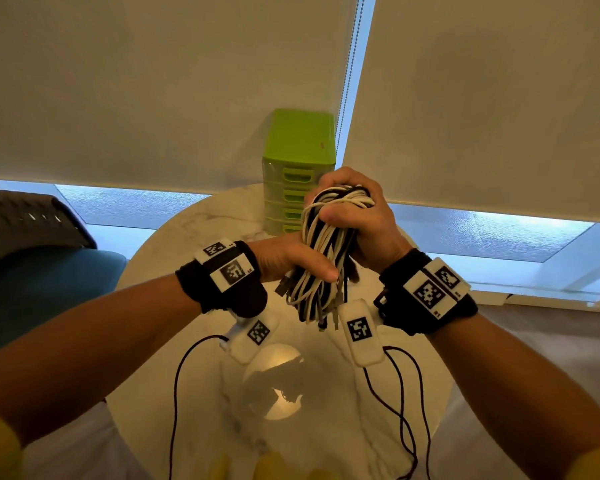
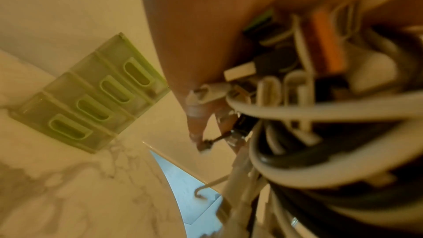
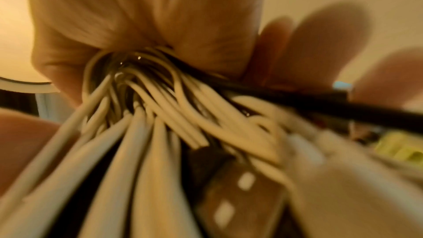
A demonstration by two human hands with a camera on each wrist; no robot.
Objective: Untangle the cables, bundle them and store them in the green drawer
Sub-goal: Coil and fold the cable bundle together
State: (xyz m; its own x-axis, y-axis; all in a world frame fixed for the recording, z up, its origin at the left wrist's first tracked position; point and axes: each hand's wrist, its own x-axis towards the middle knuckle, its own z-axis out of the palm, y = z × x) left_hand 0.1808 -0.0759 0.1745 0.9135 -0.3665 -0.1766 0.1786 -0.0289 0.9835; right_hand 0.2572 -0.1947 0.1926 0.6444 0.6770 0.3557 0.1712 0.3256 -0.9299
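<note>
The person holds a bunch of white and black cables [image 1: 323, 251] up in the air with both hands, above a round white table [image 1: 174, 244]. The right hand [image 1: 357, 216] is at the top of the bunch, with its fingers and thumb curled tight round the folded loops. The left hand [image 1: 291, 259] is lower down, and its thumb and fingers are wrapped round the middle of the bunch. The loose ends and plugs hang down below the left hand and do not touch the table. In the left wrist view the plugs [image 2: 297, 71] are close and blurry, and one has an orange part. In the right wrist view the white cables [image 3: 146, 133] fan out from the closed right hand, with one black cable lying across them. The green drawer box [image 1: 297, 174] stands at the back of the table, just behind the hands. It has four small drawers [image 2: 96, 97] stacked up, and all of them look closed. Both wrists wear black bands with white tags [image 1: 227, 266] that have black square patterns. Thin dark wires [image 1: 400, 403] run from the wrists back toward the person. A dark chair [image 1: 28, 223] sits to the left of the table, and pale window blinds [image 1: 153, 81] hang behind it.
</note>
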